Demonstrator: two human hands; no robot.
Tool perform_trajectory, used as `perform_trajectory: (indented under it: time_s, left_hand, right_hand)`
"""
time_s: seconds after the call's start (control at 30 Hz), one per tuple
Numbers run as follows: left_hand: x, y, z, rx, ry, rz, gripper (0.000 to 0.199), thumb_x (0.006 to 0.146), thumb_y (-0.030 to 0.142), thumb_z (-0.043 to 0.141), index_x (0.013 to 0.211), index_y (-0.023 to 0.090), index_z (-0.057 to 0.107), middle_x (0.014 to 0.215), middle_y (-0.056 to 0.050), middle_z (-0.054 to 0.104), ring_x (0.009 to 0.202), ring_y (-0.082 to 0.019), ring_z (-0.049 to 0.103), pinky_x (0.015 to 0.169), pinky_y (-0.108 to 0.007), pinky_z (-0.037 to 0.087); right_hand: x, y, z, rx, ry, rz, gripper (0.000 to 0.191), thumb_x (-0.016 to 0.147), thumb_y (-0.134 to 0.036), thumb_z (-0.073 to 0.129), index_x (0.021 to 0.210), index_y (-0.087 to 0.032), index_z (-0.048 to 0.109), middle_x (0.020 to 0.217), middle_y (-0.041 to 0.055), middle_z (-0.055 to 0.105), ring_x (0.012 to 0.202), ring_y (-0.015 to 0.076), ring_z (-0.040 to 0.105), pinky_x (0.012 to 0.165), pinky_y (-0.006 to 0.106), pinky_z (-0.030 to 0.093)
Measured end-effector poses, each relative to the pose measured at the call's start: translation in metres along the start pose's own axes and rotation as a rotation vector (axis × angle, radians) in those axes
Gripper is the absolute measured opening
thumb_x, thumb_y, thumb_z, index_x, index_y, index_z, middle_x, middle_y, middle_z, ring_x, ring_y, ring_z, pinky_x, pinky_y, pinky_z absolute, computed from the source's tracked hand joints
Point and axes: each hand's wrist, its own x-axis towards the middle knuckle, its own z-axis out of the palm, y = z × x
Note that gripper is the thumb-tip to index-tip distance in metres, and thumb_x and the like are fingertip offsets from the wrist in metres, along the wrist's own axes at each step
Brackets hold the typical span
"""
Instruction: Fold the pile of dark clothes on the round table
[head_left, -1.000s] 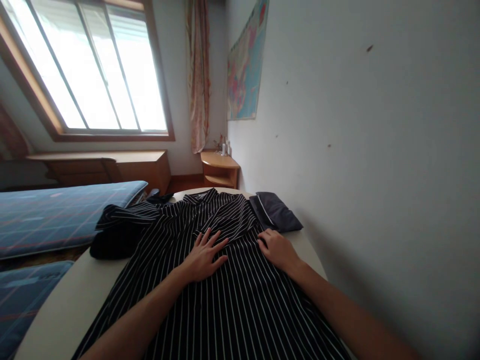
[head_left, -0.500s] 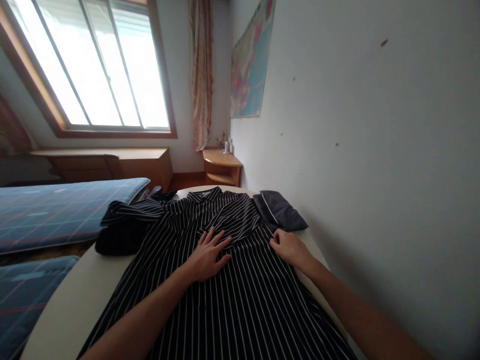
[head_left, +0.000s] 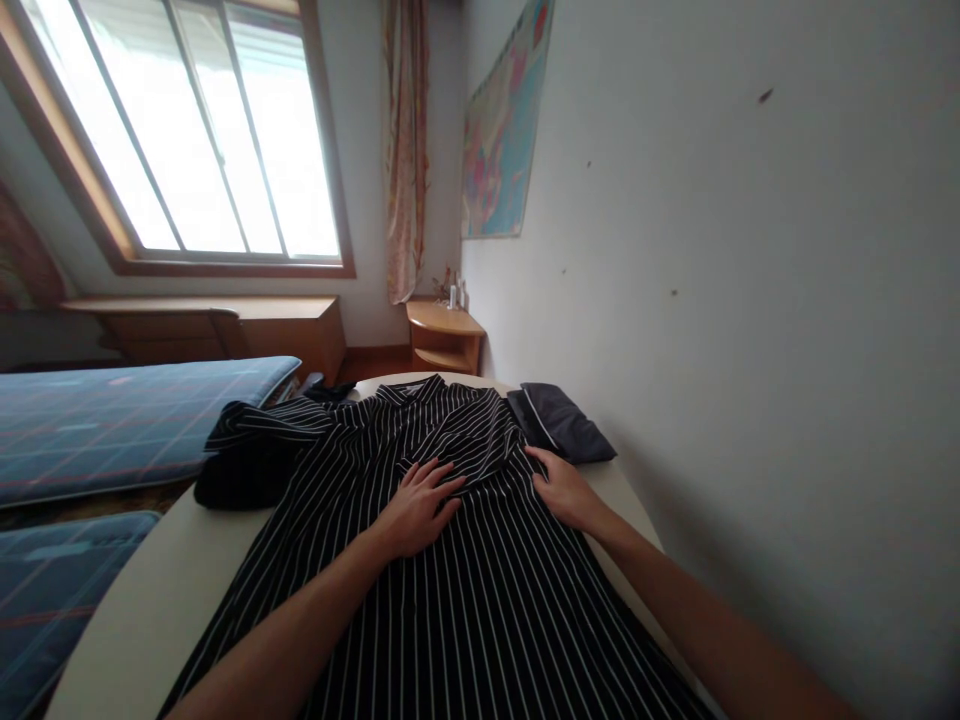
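A black shirt (head_left: 465,610) with thin white stripes lies spread on a pale round-edged table, its collar at the far end. One sleeve (head_left: 466,430) is folded inward over the chest; the other sticks out to the left over a black bundle. My left hand (head_left: 421,508) rests flat on the middle of the shirt, fingers spread, by the folded sleeve's end. At the shirt's right edge, just below the sleeve fold, my right hand (head_left: 566,488) touches the fabric with index finger stretched out and thumb apart. The undersides of its other fingers are hidden.
Dark folded cloth (head_left: 566,420) lies at the table's far right, close to the white wall. The black bundle (head_left: 244,475) sits on the left. Blue plaid mattresses (head_left: 135,425) stand left of the table (head_left: 142,620). Beyond are a desk (head_left: 289,312) and a corner shelf (head_left: 444,318).
My right hand has moved slightly up and left along the shirt's edge, and its pinched fingers have loosened and stretched out. My left hand stays almost in place on the shirt.
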Motion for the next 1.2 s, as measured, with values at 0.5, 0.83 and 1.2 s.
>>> perform_trajectory:
  time_s: [0.5,0.83,1.2]
  left_hand:
    - [0.010,-0.014,0.001,-0.608,0.232,-0.188,0.056,0.102,0.040,0.031,0.155,0.023,0.025,0.147,-0.006,0.050,0.135,-0.018,0.047,0.116,-0.040,0.032]
    - [0.019,-0.021,0.012,-0.455,0.251,-0.220,0.047,0.100,0.038,0.033,0.138,0.018,0.052,0.141,-0.009,0.056,0.134,-0.020,0.047,0.116,-0.041,0.032]
    - [0.015,-0.012,0.009,-0.425,0.252,-0.224,0.032,0.098,0.035,0.039,0.119,0.021,0.059,0.128,-0.009,0.062,0.126,-0.022,0.053,0.111,-0.042,0.039]
  right_hand:
    - [-0.008,-0.089,0.041,0.041,-0.323,-0.357,0.072,0.077,-0.005,0.048,0.148,-0.012,0.040,0.154,0.0141,0.037,0.143,0.0228,0.036,0.120,0.041,0.028]
    - [-0.010,-0.094,0.041,-0.065,-0.366,-0.317,0.048,0.088,-0.024,0.052,0.136,-0.013,0.054,0.138,0.0138,0.058,0.124,0.0246,0.056,0.106,0.036,0.042]
    - [0.099,-0.116,0.048,-0.261,-0.070,-0.206,0.023,0.094,-0.026,0.048,0.109,-0.019,0.064,0.115,0.0083,0.066,0.104,0.0193,0.061,0.090,0.028,0.043]
